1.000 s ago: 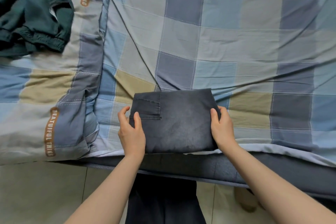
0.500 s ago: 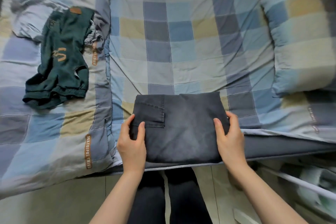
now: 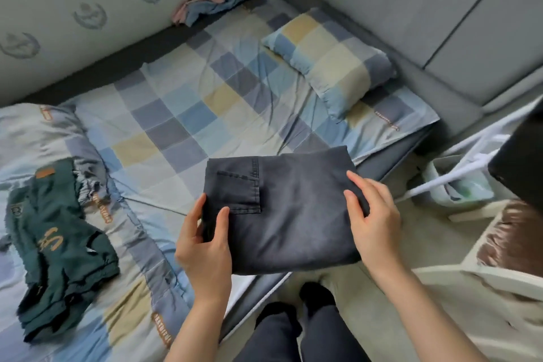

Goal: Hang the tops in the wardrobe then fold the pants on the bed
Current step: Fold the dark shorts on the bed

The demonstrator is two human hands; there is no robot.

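Holding the folded dark grey jeans (image 3: pixel 289 214) by both short edges, I see them lifted at the near edge of the bed (image 3: pixel 182 114), partly over the floor. My left hand (image 3: pixel 205 247) grips the pocket side, thumb on top and fingers curled under the fabric; my right hand (image 3: pixel 371 219) clasps the opposite edge, thumb and fingers wrapped around it. The back pocket faces up. A crumpled dark green garment (image 3: pixel 58 247) with orange lettering lies on the checked quilt (image 3: pixel 141 297) to the left, well apart from the jeans. A checked pillow (image 3: pixel 332 59) rests near the grey headboard (image 3: pixel 411 9).
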